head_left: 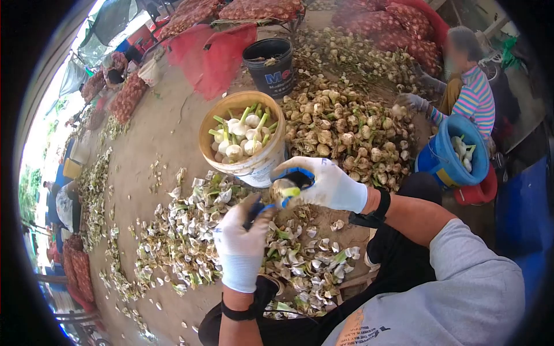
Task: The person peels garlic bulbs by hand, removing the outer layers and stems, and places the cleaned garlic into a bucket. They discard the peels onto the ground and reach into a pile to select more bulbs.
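Note:
My right hand, in a white glove with a dark blue palm, grips a garlic bulb with a short green stem stub. Just below it my left hand, gloved alike, has its fingers curled in close to the bulb. Blur and the fingers hide what the left hand holds, if anything. Behind my hands stands a white bucket with trimmed garlic bulbs, white with green stems. Peeled-off garlic skins cover the ground beneath my hands. Beyond my right hand lies a heap of untrimmed, brownish garlic.
A black bucket stands behind the white one, near red netting. At the right, a co-worker in a striped top sits by a blue bucket holding garlic. Filled red mesh sacks lie at the back.

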A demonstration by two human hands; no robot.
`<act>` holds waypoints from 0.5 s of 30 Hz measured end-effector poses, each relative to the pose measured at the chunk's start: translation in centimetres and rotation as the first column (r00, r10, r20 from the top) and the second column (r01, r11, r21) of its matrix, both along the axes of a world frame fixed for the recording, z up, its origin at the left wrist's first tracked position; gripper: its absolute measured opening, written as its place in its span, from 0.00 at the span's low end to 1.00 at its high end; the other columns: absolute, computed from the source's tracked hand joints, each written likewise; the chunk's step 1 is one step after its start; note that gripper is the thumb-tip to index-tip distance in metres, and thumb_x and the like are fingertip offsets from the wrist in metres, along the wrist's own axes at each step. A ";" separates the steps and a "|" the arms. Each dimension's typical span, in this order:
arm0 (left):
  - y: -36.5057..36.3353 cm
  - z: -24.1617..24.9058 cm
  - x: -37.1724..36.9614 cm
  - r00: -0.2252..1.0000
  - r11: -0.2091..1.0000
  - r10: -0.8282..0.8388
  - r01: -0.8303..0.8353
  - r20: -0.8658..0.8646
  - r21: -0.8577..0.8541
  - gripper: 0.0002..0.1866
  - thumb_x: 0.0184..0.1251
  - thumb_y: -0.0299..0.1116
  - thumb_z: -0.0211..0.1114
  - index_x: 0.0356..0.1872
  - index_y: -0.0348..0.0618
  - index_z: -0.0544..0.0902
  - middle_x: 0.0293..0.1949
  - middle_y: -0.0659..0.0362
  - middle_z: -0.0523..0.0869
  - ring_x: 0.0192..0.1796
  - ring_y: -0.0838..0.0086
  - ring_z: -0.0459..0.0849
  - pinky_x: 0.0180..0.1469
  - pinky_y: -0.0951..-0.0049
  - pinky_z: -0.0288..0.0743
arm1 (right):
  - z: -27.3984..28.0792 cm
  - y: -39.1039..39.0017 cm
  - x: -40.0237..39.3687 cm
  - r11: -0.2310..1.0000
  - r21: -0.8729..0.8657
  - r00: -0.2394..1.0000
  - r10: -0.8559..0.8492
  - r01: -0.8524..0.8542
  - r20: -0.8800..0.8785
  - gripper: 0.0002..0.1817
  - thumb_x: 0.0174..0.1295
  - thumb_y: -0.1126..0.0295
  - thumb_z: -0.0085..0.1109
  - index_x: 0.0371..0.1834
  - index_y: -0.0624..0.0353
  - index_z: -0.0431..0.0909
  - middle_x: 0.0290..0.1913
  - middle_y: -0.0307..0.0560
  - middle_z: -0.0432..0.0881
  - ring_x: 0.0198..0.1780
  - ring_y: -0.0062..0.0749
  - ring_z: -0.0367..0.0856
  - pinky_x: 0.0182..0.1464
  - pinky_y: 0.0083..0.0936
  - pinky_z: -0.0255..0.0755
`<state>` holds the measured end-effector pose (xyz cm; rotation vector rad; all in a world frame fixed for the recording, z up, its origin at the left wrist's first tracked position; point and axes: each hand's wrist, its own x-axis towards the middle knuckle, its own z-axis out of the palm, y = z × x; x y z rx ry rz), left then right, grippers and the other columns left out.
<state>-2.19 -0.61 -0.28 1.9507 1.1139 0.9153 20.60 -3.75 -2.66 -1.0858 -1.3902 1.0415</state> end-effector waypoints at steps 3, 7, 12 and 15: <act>-0.6 0.6 0.6 0.998 0.998 -0.056 0.056 -0.011 0.006 0.15 0.67 0.28 0.75 0.53 0.34 0.89 0.39 0.48 0.92 0.39 0.63 0.91 0.48 0.66 0.82 | 0.2 -0.2 -0.4 0.995 0.093 0.991 0.014 -0.027 0.132 0.27 0.60 0.74 0.79 0.63 0.62 0.82 0.57 0.44 0.86 0.57 0.24 0.84 0.63 0.28 0.77; -0.7 -0.4 0.4 0.996 0.997 -0.065 0.067 -0.058 0.030 0.14 0.66 0.23 0.71 0.52 0.34 0.89 0.38 0.44 0.91 0.40 0.55 0.91 0.47 0.63 0.82 | -0.2 -0.2 -0.5 0.991 0.133 0.978 0.008 -0.036 0.208 0.23 0.61 0.73 0.78 0.58 0.61 0.83 0.57 0.45 0.86 0.56 0.27 0.84 0.61 0.29 0.78; -0.9 -0.6 0.4 0.998 0.997 -0.022 0.027 -0.066 0.078 0.12 0.65 0.21 0.68 0.49 0.34 0.88 0.38 0.44 0.90 0.40 0.51 0.90 0.46 0.62 0.82 | 0.2 -0.4 -0.7 0.995 -0.060 0.972 0.095 -0.084 0.216 0.16 0.62 0.74 0.76 0.53 0.61 0.85 0.59 0.46 0.85 0.57 0.27 0.84 0.60 0.29 0.78; -0.9 -0.1 0.5 0.992 0.985 -0.010 0.032 -0.128 0.167 0.09 0.66 0.21 0.67 0.46 0.33 0.87 0.35 0.45 0.89 0.35 0.56 0.89 0.43 0.63 0.81 | -1.3 -0.2 -0.8 0.987 0.107 0.983 0.100 -0.117 0.152 0.20 0.59 0.71 0.80 0.52 0.59 0.84 0.51 0.42 0.85 0.45 0.22 0.80 0.51 0.25 0.78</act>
